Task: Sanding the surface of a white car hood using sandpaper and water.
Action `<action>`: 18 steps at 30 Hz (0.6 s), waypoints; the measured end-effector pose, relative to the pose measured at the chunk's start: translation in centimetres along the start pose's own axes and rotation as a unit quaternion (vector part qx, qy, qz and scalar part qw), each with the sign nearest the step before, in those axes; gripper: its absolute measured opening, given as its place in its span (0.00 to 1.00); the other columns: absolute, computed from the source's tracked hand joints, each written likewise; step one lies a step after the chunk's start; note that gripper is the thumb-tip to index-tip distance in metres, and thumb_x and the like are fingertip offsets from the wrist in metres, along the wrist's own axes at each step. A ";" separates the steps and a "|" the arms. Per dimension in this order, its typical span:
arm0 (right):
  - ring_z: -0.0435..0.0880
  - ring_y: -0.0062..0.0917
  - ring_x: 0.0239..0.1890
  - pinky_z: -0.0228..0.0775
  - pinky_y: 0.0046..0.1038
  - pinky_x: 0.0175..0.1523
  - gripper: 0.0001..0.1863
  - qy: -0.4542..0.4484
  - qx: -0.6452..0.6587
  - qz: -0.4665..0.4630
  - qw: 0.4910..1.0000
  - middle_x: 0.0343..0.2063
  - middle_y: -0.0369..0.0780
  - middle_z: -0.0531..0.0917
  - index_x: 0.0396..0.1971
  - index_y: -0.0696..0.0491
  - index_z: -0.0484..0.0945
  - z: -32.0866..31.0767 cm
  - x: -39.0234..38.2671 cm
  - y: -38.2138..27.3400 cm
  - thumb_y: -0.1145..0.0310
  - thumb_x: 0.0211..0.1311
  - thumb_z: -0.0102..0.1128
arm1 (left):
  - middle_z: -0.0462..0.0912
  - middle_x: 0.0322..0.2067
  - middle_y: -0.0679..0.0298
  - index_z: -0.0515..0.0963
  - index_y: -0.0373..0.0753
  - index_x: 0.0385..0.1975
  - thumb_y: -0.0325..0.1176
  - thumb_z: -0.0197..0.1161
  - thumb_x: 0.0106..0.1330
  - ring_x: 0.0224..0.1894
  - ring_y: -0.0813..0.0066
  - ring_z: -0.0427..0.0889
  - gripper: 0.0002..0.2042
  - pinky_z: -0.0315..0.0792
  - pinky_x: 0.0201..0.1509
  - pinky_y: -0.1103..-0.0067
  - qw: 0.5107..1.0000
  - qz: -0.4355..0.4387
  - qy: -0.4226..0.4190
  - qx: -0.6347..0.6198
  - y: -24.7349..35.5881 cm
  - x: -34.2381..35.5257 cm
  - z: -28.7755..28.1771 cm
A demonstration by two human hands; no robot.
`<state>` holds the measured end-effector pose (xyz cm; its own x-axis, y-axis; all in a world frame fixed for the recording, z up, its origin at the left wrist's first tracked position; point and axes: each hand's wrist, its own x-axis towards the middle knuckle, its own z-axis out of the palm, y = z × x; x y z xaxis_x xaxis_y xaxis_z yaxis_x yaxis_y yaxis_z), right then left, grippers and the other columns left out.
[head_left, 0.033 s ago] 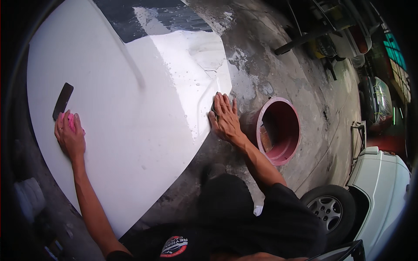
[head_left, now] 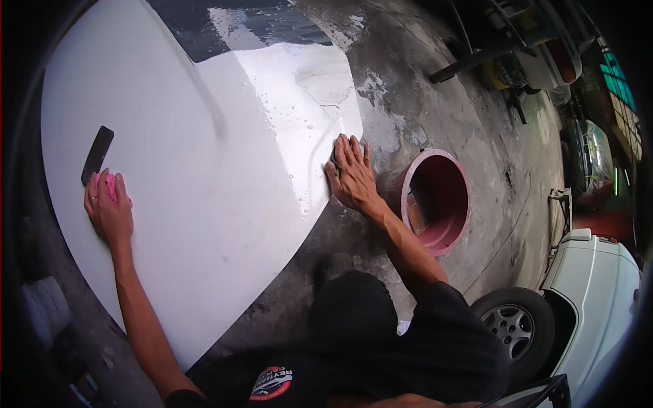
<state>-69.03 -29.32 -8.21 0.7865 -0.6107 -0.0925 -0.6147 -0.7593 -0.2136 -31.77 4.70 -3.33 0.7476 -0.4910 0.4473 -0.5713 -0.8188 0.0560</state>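
Observation:
A large white car-body panel (head_left: pixel 197 217), wet with droplets toward its right side, lies in front of me. On its left part my left hand (head_left: pixel 111 214) is closed on a pink sponge or cloth (head_left: pixel 107 183), mostly covered by the fingers. A dark flat bar (head_left: pixel 98 155) lies on the panel just beyond those fingertips. At the panel's right edge, my right hand (head_left: pixel 354 177) presses with outstretched fingers over a thin dark pad (head_left: pixel 334 158). Only a sliver of the pad shows, so its exact kind is hidden.
A reddish round tub (head_left: pixel 435 204) stands on the stained concrete floor (head_left: pixel 490 197), close to my right forearm. Farther right are a wheel (head_left: pixel 510 330) and a white vehicle body (head_left: pixel 595 292). A metal stand (head_left: pixel 476 61) is at the upper right.
My right hand has slid slightly away from me along the panel's edge. My left hand stays nearly in place on the pink sponge or cloth.

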 end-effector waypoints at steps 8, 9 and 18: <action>0.51 0.52 0.74 0.38 0.51 0.76 0.34 -0.018 0.083 -0.095 0.992 0.70 0.57 0.58 0.69 0.66 0.55 -0.5 -3.3 -4.4 0.55 0.73 0.40 | 0.70 0.64 0.58 0.77 0.44 0.59 0.48 0.55 0.73 0.68 0.58 0.63 0.21 0.59 0.71 0.65 1.000 -0.001 -0.004 0.028 -0.5 -0.1 0.4; 0.50 0.52 0.74 0.38 0.52 0.76 0.34 0.019 0.057 -0.074 0.995 0.70 0.56 0.58 0.69 0.65 0.55 -0.5 -3.2 -4.3 0.55 0.74 0.39 | 0.70 0.64 0.57 0.76 0.43 0.59 0.48 0.56 0.73 0.68 0.58 0.63 0.21 0.60 0.70 0.65 0.999 0.016 0.007 0.043 -0.4 -0.1 0.5; 0.48 0.52 0.75 0.37 0.56 0.75 0.32 0.003 0.081 0.008 0.997 0.72 0.52 0.55 0.70 0.61 0.56 -0.4 -0.9 -3.7 0.54 0.75 0.34 | 0.70 0.64 0.60 0.77 0.45 0.58 0.49 0.55 0.72 0.69 0.58 0.62 0.21 0.59 0.71 0.64 1.000 0.002 0.006 0.003 0.2 -0.1 -0.2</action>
<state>-67.50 -26.05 -6.93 0.7756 -0.6245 -0.0916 -0.6095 -0.7034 -0.3658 -31.99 4.63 -3.21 0.7413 -0.4909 0.4577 -0.5720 -0.8189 0.0481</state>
